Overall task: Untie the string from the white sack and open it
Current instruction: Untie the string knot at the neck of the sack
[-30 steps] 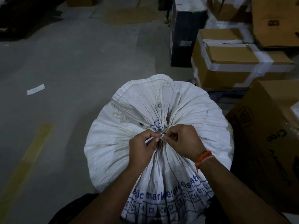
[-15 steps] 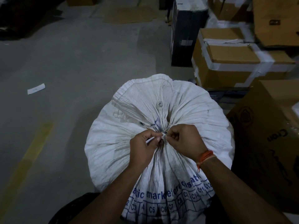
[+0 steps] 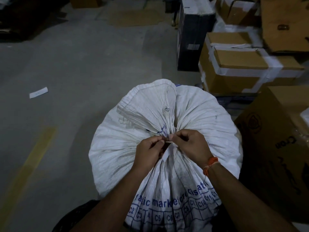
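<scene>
Head view: a large white woven plastic sack [image 3: 197, 118] with blue printed lettering and a grid of cell labels along its near side fills the lower centre of the frame, standing on a grey concrete floor [image 3: 80, 64]. Its mouth is gathered into a tight bunch at centre frame, with pleats radiating outward and two metal eyelets visible on the folded flap just above and left of the bunch. The left hand [image 3: 148, 151] is closed in a pinch, thumb and forefinger clamped on a thin pale string [image 3: 167, 141] at the left side of the gathered neck. The right hand [image 3: 190, 144], with an orange thread band at the wrist, is likewise closed, its fingertips pinching the same string at the right side of the neck. The string spans the short gap between the two pinches, lying directly on the bunched neck; a pale strip hangs down from there between the hands. Whether the knot is loosened cannot be told; the sack mouth is shut. At the right of the frame stand brown cardboard boxes with white tape [image 3: 237, 64]. A small white paper slip [image 3: 38, 92] lies on the floor at mid left, and a faded yellow floor stripe [image 3: 33, 154] runs toward the lower left.
</scene>
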